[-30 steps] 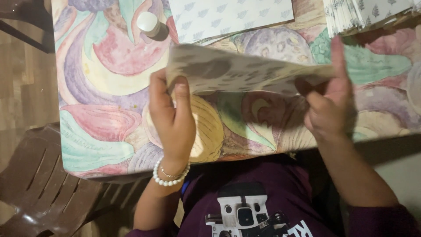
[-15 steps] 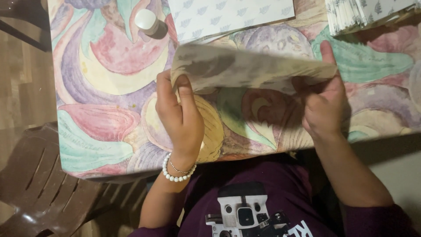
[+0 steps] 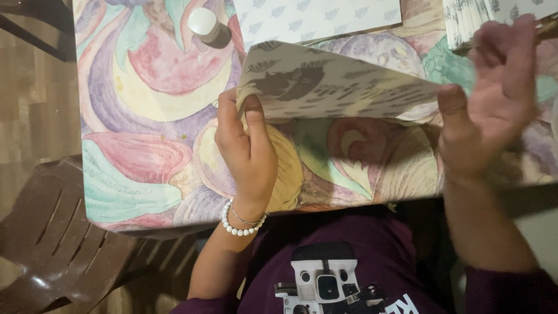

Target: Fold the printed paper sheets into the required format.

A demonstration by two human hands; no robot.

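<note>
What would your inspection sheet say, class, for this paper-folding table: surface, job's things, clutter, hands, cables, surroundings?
Surface: table covered in a swirly pastel cloth.
Job's things: patterned paper sheet, lifted off the table.
Clutter: white-capped bottle; flat patterned sheet; paper stack at the top right.
Hands: left hand pinches the sheet's left edge; right hand open, thumb at the sheet's right corner.
Cables: nothing seen.
Surroundings: brown plastic chair, wooden floor.

Tabletop (image 3: 145, 116) covered in swirling pastel pattern. White-capped bottle (image 3: 207, 27) near far edge. Leaf-print flat sheet (image 3: 325, 17) just beside it. Stack of paper (image 3: 471, 23) at far right corner. Brown plastic chair (image 3: 64, 244) to the left, on wooden floor (image 3: 35, 104).
</note>
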